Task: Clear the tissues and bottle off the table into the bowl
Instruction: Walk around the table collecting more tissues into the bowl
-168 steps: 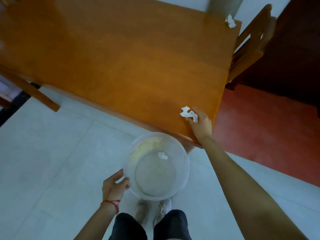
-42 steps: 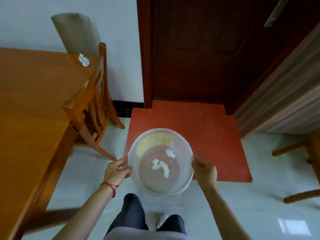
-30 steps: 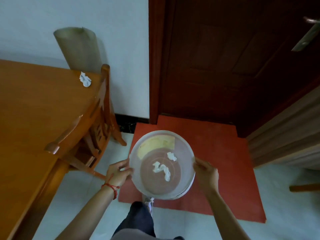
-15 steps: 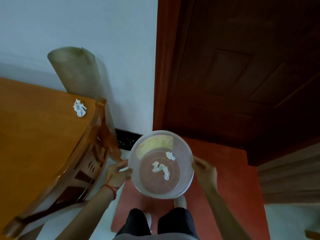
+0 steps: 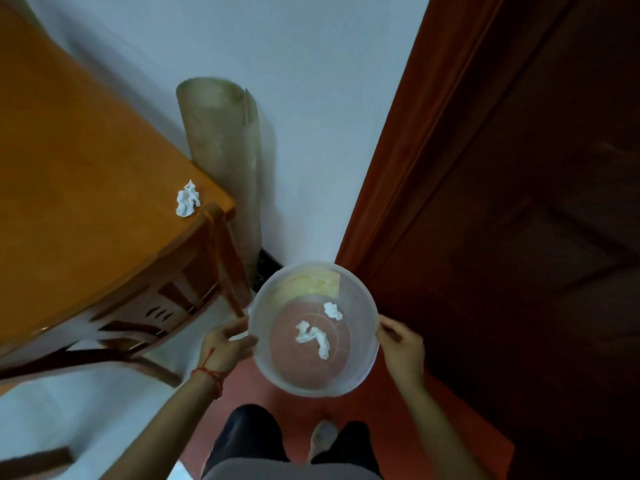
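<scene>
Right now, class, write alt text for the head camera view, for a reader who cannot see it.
Both hands, left and right, grip the rim of a clear plastic bowl holding two crumpled tissues. A third tissue lies on the wooden table's corner, beside a chair and a dark door.

Two crumpled tissues [image 5: 313,337] in translucent bowl [image 5: 363,372]; third tissue [image 5: 187,199] at table [image 5: 69,168] corner

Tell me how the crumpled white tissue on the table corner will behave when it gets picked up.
The crumpled white tissue looks like thin, wadded paper, so it is probably very light and soft, squashing under a pinch. Its irregular folds suggest it won't roll. It sits close to the corner of the orange wooden table, so a careless push could knock it off.
</scene>
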{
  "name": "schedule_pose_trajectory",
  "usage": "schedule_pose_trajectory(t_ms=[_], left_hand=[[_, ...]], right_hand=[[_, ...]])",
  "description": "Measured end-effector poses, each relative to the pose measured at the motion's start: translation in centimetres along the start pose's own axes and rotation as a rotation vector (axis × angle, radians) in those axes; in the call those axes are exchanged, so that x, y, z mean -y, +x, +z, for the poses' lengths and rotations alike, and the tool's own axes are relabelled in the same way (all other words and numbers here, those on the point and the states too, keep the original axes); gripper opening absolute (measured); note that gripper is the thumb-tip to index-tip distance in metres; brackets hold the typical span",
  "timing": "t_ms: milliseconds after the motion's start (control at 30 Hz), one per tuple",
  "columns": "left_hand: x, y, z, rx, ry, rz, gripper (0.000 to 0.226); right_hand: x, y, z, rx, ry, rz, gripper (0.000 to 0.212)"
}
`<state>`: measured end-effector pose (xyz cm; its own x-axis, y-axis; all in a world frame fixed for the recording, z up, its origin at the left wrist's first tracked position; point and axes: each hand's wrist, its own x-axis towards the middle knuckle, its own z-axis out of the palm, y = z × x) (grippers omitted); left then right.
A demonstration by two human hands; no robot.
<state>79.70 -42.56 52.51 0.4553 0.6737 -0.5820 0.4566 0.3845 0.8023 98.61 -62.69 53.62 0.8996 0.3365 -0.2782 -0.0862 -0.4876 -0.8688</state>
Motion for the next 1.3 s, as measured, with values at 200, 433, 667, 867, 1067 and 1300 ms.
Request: schedule_pose_trajectory(t_ms=[200, 433, 667, 867, 1067, 1300], left_hand=[[-0.8, 0.0, 1.3, -0.138, -0.057, -0.054, 0.044], [-2.3, 3.6, 0.5, -0.22, -0.116, -0.088, 0.044], [-4.0, 6.8, -0.4, -0.283, -0.184, -0.118, 0.046], [-4.7, 7.9, -0.1, -0.357, -0.219, -0.143, 0.044], [-5.1, 8.2, 0.7, -0.467, -0.288, -0.19, 0.044], [-6.0, 8.9, 2.6, -0.553, -0.325, -0.24, 0.043]], right_hand=[[1.4, 5.6, 1.3, 0.123, -0.045, -0.035, 0.023], [3.2, 10.8, 5.4, 0.22, -0.053, -0.073, 0.026], [5.7, 14.9, 8.3, 0.294, -0.076, -0.093, 0.026], [7.3, 17.6, 10.1, 0.359, -0.127, -0.108, 0.028], [7.7, 21.0, 11.9, 0.502, -0.194, -0.145, 0.027], [8.8, 24.5, 13.1, 0.626, -0.271, -0.196, 0.025]])
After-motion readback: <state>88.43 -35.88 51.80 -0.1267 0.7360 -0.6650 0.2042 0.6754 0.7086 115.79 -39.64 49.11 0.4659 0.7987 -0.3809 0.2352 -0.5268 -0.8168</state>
